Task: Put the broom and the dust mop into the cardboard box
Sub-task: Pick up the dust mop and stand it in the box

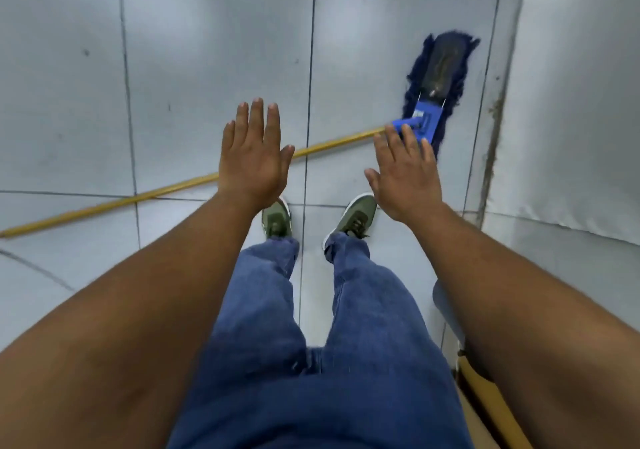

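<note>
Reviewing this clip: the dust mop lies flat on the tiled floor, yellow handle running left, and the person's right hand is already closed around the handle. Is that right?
Not quite. The head view shows the right hand open, fingers spread, above the blue connector end of the dust mop, not closed around the yellow handle. The left hand is open too. The rest holds: the mop lies flat on the tiled floor, handle running left.

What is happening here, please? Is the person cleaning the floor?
A person stands on a tiled floor with both hands held out flat and open, left hand and right hand, holding nothing. A dust mop with a long yellow handle lies on the floor ahead of their shoes. A cardboard edge, possibly the box, shows at lower right. No broom is visible.
</note>
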Action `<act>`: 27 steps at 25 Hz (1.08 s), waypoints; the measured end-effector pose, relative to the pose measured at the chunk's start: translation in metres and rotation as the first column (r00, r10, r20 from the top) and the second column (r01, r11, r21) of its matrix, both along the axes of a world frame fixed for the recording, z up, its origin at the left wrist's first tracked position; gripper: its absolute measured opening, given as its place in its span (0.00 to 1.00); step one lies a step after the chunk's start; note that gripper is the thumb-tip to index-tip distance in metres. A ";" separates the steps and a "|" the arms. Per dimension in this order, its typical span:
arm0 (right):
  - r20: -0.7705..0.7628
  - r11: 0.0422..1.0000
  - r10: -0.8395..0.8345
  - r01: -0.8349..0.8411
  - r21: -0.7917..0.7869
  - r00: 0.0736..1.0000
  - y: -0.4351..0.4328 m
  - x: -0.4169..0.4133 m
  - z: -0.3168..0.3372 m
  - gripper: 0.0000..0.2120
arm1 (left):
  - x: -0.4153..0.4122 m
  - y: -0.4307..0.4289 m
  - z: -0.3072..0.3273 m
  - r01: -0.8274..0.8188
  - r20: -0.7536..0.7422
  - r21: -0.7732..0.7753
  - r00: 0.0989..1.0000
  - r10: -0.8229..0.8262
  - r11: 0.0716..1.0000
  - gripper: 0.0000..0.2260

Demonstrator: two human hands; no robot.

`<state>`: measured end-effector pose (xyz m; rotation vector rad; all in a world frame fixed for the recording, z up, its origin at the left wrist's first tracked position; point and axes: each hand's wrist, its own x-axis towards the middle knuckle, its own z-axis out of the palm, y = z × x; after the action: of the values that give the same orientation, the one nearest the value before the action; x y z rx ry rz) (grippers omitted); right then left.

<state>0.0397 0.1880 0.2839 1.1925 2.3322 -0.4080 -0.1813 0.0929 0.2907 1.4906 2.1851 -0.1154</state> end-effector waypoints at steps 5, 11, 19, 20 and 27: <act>0.000 0.997 0.034 -0.034 -0.075 0.999 0.013 0.001 -0.161 0.31 | 0.018 0.006 -0.166 0.003 0.059 -0.127 0.998 0.004 0.992 0.29; 0.047 0.986 0.111 -0.104 -0.131 0.993 0.040 -0.013 -0.382 0.33 | -0.013 0.011 -0.391 0.115 -0.007 -0.241 0.993 -0.121 0.964 0.32; 0.023 0.972 0.236 -0.236 0.015 0.972 0.062 -0.039 -0.495 0.15 | -0.030 -0.017 -0.510 0.067 -0.027 -0.271 0.997 -0.077 0.960 0.05; 0.019 0.969 0.245 -0.245 0.017 0.969 0.065 -0.041 -0.490 0.12 | -0.032 -0.016 -0.504 0.084 -0.017 -0.254 0.996 -0.091 0.963 0.06; 0.061 0.971 0.239 -0.238 -0.017 0.969 0.082 -0.047 -0.407 0.06 | -0.043 -0.003 -0.408 0.170 -0.083 -0.127 0.980 -0.181 0.977 0.08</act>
<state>-0.0071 0.2703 -0.1228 0.8922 2.3798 -0.2920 -0.2241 0.0897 -0.1169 1.6372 2.0743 -0.3763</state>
